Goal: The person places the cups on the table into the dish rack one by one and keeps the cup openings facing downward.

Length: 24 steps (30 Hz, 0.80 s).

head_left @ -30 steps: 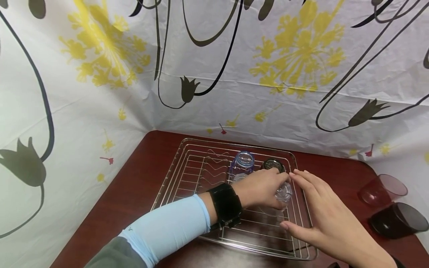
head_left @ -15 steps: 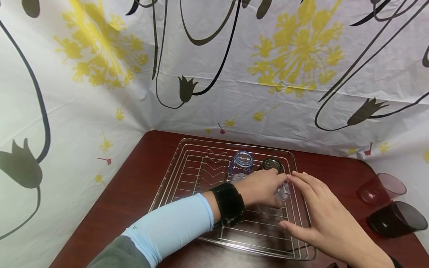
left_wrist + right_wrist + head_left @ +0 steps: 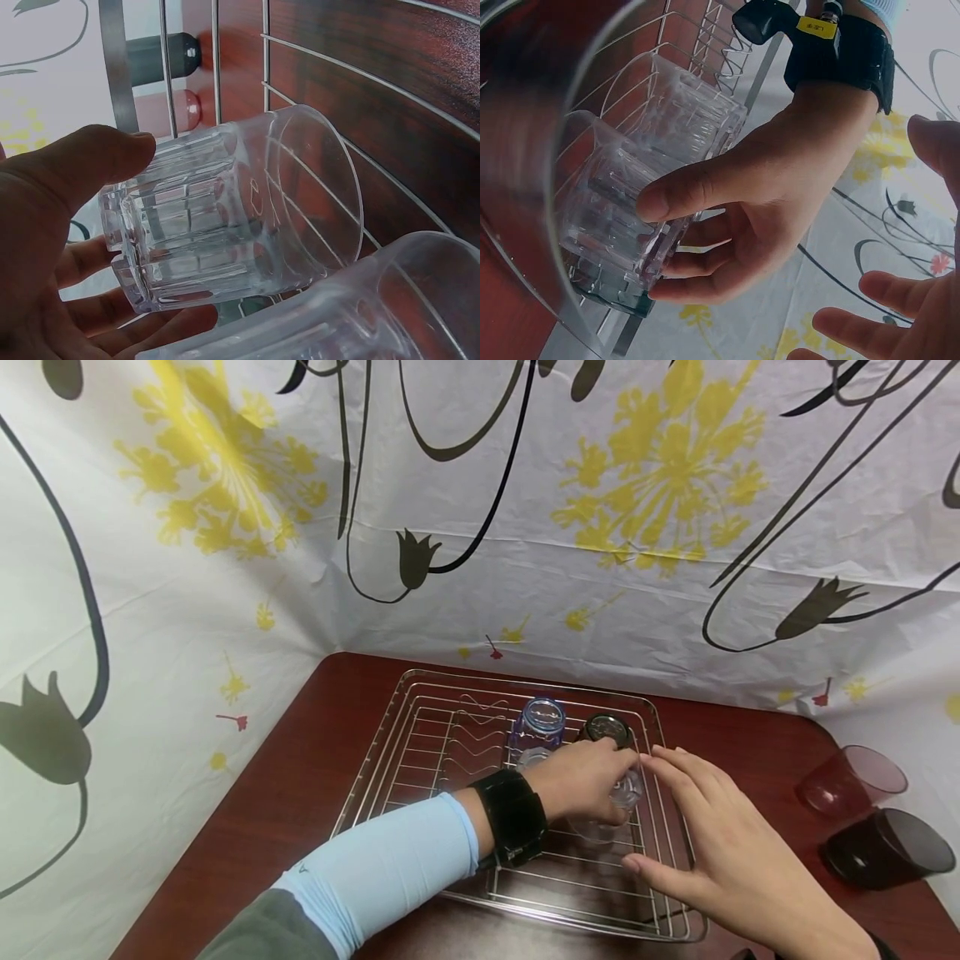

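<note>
My left hand (image 3: 588,781) grips a clear, ribbed glass (image 3: 217,210) that stands upside down on the wire rack (image 3: 525,683). In the left wrist view the thumb lies along one side near the base and the fingers curl beneath the other. A second upturned clear glass (image 3: 330,322) is right beside it. Behind them on the rack stand an upturned blue glass (image 3: 538,727) and a dark green glass (image 3: 606,728), partly hidden by the left hand. My right hand (image 3: 738,847) hovers over the rack's right side, thumb and fingers spread, holding nothing.
A pink glass (image 3: 847,785) and a black glass (image 3: 885,852) stand on the dark red table (image 3: 285,760) right of the rack. A white patterned sheet (image 3: 480,527) hangs close behind and at both sides. Wavy wire dividers (image 3: 476,735) run along the rack's left half.
My left hand and the clear glass in it have shifted slightly left along the rack. The right hand has stayed almost still, and the head view has turned a little.
</note>
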Motion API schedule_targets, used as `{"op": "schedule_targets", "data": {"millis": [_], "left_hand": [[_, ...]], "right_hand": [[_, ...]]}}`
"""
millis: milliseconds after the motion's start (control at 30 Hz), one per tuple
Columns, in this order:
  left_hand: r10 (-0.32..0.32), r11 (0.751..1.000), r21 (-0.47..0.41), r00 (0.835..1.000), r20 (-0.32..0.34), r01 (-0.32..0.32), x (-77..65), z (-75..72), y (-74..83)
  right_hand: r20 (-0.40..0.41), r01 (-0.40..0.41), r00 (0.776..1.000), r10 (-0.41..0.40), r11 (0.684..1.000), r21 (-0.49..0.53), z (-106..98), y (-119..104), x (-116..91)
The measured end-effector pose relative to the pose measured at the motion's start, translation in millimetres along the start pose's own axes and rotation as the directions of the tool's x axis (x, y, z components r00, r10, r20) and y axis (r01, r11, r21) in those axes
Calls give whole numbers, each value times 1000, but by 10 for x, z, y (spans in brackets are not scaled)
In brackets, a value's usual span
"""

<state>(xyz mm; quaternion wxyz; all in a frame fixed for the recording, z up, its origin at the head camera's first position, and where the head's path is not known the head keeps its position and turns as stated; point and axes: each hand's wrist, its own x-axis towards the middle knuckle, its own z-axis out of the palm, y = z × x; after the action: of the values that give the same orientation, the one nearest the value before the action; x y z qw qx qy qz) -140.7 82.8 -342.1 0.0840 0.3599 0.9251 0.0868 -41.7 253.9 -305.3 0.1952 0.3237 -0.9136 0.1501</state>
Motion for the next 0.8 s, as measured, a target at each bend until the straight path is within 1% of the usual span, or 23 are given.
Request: {"op": "schedule_targets", "data": {"millis": [400, 667, 800], "left_hand": [[-19, 999, -29, 1000, 16, 19, -56, 21, -14], [-14, 1000, 10, 1000, -3, 14, -69, 50, -12], [4, 999, 42, 1000, -12, -4, -100, 35, -15]], "right_hand": [[16, -12, 1000, 12, 1000, 5, 39, -11, -1], [14, -8, 1000, 8, 1000, 8, 51, -17, 7], [12, -11, 1000, 11, 1000, 8, 46, -20, 3]]}}
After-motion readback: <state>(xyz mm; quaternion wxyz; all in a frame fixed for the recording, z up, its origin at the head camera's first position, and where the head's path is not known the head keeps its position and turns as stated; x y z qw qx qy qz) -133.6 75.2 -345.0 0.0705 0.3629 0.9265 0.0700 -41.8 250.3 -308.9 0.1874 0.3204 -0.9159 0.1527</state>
